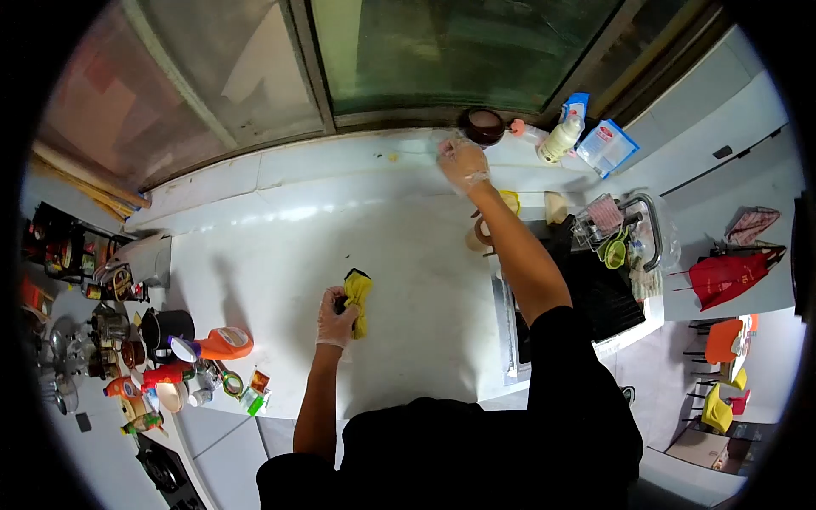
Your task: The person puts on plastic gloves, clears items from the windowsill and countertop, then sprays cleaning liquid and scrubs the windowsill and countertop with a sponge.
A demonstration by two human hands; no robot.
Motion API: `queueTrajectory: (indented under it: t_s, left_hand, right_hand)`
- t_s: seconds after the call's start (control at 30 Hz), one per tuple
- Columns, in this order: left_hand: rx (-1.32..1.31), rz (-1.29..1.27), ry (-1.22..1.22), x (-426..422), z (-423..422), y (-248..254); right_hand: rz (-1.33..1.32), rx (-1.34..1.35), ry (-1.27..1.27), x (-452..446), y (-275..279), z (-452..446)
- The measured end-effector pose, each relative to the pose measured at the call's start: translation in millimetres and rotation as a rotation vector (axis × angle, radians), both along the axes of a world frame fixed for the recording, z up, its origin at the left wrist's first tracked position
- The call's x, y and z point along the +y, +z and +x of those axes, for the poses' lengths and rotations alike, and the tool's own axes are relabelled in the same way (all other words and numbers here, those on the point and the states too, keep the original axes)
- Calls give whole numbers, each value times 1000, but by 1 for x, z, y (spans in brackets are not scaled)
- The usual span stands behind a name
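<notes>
Yellow cloth (361,291) (held), well inside counter (416,280) edges

An orange bottle (225,342) with a blue top is by a big black pot (174,326). A green scoop (615,252) is near the bendy silver tap (654,228). A red apron (728,279) hangs up, and yellow chairs (717,411) are below an orange chair (723,341).

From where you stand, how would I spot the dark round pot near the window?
Find the big window beyond the white counter, then the ledge along its foot. Just past the right hand sits the pot, dark and round, unlike the pale bottle farther right.
</notes>
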State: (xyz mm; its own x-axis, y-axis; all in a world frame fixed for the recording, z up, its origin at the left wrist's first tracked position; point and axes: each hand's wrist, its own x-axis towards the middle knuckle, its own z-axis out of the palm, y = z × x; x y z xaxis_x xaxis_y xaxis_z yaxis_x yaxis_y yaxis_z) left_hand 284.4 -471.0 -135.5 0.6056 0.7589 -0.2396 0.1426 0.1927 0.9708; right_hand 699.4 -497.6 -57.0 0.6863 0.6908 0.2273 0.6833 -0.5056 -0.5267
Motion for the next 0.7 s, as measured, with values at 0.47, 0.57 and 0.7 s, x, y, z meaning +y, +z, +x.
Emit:
queueTrajectory:
  t_s: [0.47, 0.57, 0.7]
  left_hand:
    - [115, 26, -112, -25, 18, 8]
    - [110, -28, -78, -23, 12, 0]
    - [111, -20, -13, -25, 5, 5]
  right_hand:
    - [258, 100, -235, -27, 16, 73]
    - [173, 68, -245, -20, 26, 73]
    - [267, 116, -185, -19, 17, 87]
